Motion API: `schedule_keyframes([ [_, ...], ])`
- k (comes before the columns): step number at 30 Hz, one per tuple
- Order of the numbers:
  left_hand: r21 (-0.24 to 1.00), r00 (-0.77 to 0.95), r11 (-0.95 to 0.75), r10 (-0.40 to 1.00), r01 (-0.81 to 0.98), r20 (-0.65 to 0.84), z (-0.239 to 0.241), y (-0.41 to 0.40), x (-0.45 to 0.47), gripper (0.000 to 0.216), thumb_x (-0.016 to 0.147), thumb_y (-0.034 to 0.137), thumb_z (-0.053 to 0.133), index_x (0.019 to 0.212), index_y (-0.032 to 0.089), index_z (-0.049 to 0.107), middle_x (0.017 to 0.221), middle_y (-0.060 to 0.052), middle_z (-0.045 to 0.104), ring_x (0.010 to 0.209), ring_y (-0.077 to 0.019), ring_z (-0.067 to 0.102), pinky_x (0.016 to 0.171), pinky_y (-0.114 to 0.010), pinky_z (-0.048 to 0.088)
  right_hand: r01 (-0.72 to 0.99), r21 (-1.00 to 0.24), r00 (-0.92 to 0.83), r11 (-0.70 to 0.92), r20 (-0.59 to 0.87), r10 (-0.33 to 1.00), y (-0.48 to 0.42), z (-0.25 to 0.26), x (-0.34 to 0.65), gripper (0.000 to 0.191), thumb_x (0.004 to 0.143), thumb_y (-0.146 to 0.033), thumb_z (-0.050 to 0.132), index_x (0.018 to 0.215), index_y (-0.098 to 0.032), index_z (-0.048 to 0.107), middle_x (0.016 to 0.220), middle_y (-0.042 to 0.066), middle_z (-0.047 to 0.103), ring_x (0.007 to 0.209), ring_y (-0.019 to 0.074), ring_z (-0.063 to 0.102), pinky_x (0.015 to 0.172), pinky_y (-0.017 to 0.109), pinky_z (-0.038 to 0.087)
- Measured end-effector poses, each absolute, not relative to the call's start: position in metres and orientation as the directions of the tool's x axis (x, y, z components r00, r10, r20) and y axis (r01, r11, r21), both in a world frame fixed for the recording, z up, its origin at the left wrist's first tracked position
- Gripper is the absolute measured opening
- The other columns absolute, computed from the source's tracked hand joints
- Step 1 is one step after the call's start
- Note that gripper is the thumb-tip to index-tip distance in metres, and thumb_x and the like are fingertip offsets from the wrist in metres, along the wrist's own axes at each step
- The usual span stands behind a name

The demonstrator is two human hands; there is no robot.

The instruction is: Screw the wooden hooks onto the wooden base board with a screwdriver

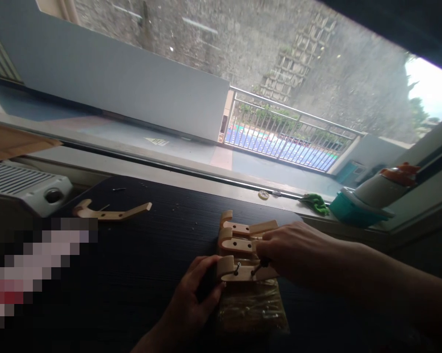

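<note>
A wide window [162,44] fills the upper view, looking out on a walkway with a metal railing [294,130]. Below it stretches a dark tabletop [143,274], with a white slatted unit [26,186] at its far left and a teal container [356,208] on the sill at right. On the table sits a block [248,314] in shiny clear wrapping, and three pale wooden hooks lie side by side across it — the far hook [241,229], the middle hook [230,244] and the near hook [226,268]. A fourth hook [110,215] lies well apart on the left. The right hand [290,245] is curled tight round a dark tool [264,263], mostly hidden, whose slim shaft slants down to the near hook's right hole. The left hand [191,294] has thumb and forefinger slightly parted, pinching that hook's curved end. A small screw [237,267] stands tilted in its left hole — the smallest piece here.
</note>
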State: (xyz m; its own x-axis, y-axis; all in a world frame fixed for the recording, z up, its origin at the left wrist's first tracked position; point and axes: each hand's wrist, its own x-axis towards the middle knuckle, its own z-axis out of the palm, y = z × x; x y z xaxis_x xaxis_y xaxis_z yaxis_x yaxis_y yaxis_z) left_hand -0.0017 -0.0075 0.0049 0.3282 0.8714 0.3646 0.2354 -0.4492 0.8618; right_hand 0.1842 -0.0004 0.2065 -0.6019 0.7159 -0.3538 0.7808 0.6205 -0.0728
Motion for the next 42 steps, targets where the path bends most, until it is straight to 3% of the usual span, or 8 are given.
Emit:
schedule_keyframes([
  [4, 0.848, 0.321, -0.460, 0.871, 0.264, 0.372, 0.004, -0.008, -0.002, 0.041, 0.083, 0.018, 0.055, 0.119, 0.031, 0.044, 0.113, 0.001, 0.057, 0.104, -0.0158, 0.058, 0.089, -0.024, 0.048, 0.751, -0.090, -0.647, 0.655, -0.297, 0.702, -0.003, 0.193, 0.187, 0.031, 0.082, -0.006, 0.046, 0.105, -0.022, 0.059, 0.077, 0.002, 0.064, 0.068, 0.0130, 0.057, 0.061, 0.022, 0.037],
  [9, 0.856, 0.334, -0.440, 0.877, 0.272, 0.344, 0.002, -0.007, -0.002, 0.039, 0.084, 0.019, 0.054, 0.119, 0.029, 0.044, 0.114, -0.001, 0.056, 0.105, -0.0172, 0.057, 0.090, -0.026, 0.047, 0.852, -0.058, -0.516, 0.520, -0.261, 0.816, -0.003, 0.174, 0.199, 0.014, 0.083, -0.015, 0.048, 0.082, -0.019, 0.061, 0.070, 0.002, 0.063, 0.060, 0.0119, 0.055, 0.052, 0.023, 0.031],
  [16, 0.877, 0.336, -0.406, 0.888, 0.255, 0.314, 0.007, -0.009, -0.001, 0.036, 0.084, 0.021, 0.054, 0.118, 0.027, 0.045, 0.112, -0.002, 0.057, 0.103, -0.0175, 0.058, 0.089, -0.027, 0.048, 0.917, 0.091, -0.347, 0.390, -0.304, 0.887, 0.004, 0.184, 0.207, 0.019, 0.082, -0.033, 0.049, 0.072, -0.019, 0.057, 0.063, 0.001, 0.059, 0.054, 0.0137, 0.052, 0.047, 0.025, 0.023],
  [21, 0.876, 0.341, -0.412, 0.885, 0.251, 0.319, 0.006, -0.008, -0.002, 0.037, 0.084, 0.021, 0.054, 0.118, 0.028, 0.044, 0.113, -0.002, 0.057, 0.104, -0.0181, 0.057, 0.090, -0.028, 0.048, 0.871, -0.072, -0.478, 0.486, -0.348, 0.807, 0.002, 0.207, 0.195, 0.004, 0.079, -0.017, 0.053, 0.080, -0.019, 0.056, 0.078, 0.000, 0.063, 0.065, 0.0129, 0.056, 0.052, 0.023, 0.032],
  [24, 0.874, 0.344, -0.407, 0.887, 0.265, 0.308, 0.003, -0.008, -0.002, 0.038, 0.084, 0.021, 0.054, 0.119, 0.029, 0.043, 0.115, -0.002, 0.055, 0.106, -0.0183, 0.056, 0.090, -0.028, 0.048, 0.802, -0.108, -0.588, 0.587, -0.316, 0.745, 0.002, 0.207, 0.192, 0.017, 0.080, -0.005, 0.048, 0.079, -0.019, 0.058, 0.087, 0.001, 0.064, 0.071, 0.0115, 0.056, 0.057, 0.022, 0.033],
  [28, 0.872, 0.341, -0.409, 0.887, 0.268, 0.311, 0.000, -0.008, -0.003, 0.038, 0.084, 0.021, 0.054, 0.120, 0.029, 0.043, 0.117, -0.004, 0.054, 0.107, -0.0205, 0.056, 0.092, -0.031, 0.048, 0.750, -0.137, -0.659, 0.647, -0.229, 0.716, 0.001, 0.190, 0.198, 0.019, 0.082, -0.006, 0.047, 0.088, -0.021, 0.057, 0.087, -0.001, 0.062, 0.070, 0.0108, 0.054, 0.058, 0.023, 0.032],
  [37, 0.882, 0.354, -0.406, 0.882, 0.239, 0.310, 0.007, -0.007, -0.002, 0.035, 0.085, 0.021, 0.053, 0.118, 0.026, 0.046, 0.114, -0.005, 0.056, 0.105, -0.0195, 0.056, 0.090, -0.030, 0.048, 0.901, -0.003, -0.424, 0.433, -0.210, 0.881, 0.000, 0.179, 0.206, 0.017, 0.085, -0.025, 0.047, 0.074, -0.019, 0.058, 0.067, -0.001, 0.059, 0.057, 0.0108, 0.049, 0.050, 0.025, 0.024],
  [42, 0.888, 0.338, -0.405, 0.885, 0.219, 0.320, 0.011, -0.008, -0.002, 0.033, 0.083, 0.021, 0.054, 0.116, 0.024, 0.049, 0.111, -0.004, 0.059, 0.103, -0.0192, 0.058, 0.089, -0.029, 0.049, 0.882, 0.083, -0.438, 0.464, -0.222, 0.871, 0.000, 0.192, 0.203, 0.015, 0.084, -0.028, 0.049, 0.078, -0.020, 0.060, 0.064, -0.001, 0.059, 0.055, 0.0121, 0.052, 0.048, 0.025, 0.023],
])
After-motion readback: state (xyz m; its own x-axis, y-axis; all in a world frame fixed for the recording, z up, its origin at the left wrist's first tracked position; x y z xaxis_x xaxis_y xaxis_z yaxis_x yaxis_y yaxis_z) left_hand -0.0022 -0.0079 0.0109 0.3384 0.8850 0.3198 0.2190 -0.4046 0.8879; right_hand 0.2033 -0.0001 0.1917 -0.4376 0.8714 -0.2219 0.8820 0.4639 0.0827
